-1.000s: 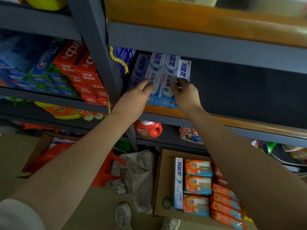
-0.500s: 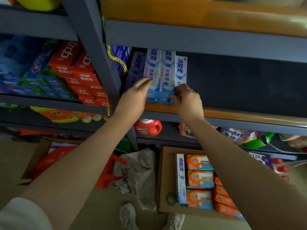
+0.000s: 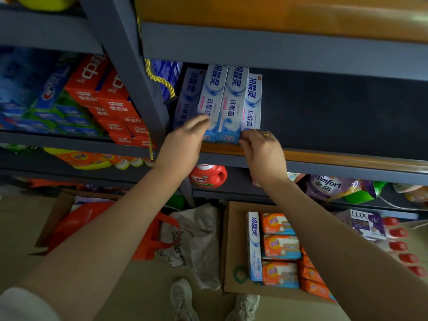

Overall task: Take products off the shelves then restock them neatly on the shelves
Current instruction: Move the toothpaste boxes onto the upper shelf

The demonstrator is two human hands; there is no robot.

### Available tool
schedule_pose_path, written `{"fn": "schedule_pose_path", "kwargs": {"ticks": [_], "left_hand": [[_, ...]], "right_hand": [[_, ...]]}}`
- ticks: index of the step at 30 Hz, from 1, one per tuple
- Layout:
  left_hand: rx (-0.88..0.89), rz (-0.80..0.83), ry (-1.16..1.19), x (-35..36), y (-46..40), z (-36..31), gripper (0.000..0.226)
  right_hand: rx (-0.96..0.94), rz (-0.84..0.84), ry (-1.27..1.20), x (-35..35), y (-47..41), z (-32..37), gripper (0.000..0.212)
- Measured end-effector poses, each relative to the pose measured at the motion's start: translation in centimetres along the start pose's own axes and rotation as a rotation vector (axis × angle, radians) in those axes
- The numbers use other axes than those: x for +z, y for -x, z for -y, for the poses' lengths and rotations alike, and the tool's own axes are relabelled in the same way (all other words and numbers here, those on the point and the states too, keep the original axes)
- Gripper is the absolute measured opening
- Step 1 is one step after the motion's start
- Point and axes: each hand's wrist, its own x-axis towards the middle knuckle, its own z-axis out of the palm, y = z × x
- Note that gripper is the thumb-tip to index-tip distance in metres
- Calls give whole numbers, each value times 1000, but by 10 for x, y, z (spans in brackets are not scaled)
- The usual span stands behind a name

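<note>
**Both hands at the toothpaste row**

The left hand (image 3: pixel 185 144) lays nearly straight fingers (image 3: pixel 201 119) against the fronts of the left boxes (image 3: pixel 212 100). The right hand (image 3: pixel 262 151) curls its fingers (image 3: pixel 246 135) onto the bottom end of the rightmost box (image 3: pixel 252 100), seemingly pinching it. Four boxes stand side by side at the shelf (image 3: pixel 347 156) front edge, long axes running back and up. Dark open shelf room lies to their right.

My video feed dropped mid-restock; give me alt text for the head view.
Both hands tidy four upright blue-white toothpaste boxes on a shelf: left hand presses flat, right hand pinches the rightmost box's bottom. Below, a cardboard box holds another toothpaste box and orange packs.
</note>
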Motion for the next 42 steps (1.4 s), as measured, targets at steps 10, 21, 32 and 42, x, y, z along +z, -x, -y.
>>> {"fn": "schedule_pose_path", "kwargs": {"ticks": [10,21,32,42], "left_hand": [[-111,-7,-47,13,-9,-1,42],[177,-67,17,17,42,-14,35],[-167,776,222,128,187,-20,29],[-302,765,274,172,243,-19,25]], "right_hand": [[120,20,56,3,-14,5,17],[95,-227,113,4,69,-7,17],[739,970,171,85,240,-93,31],[933,760,291,138,266,-88,44]]}}
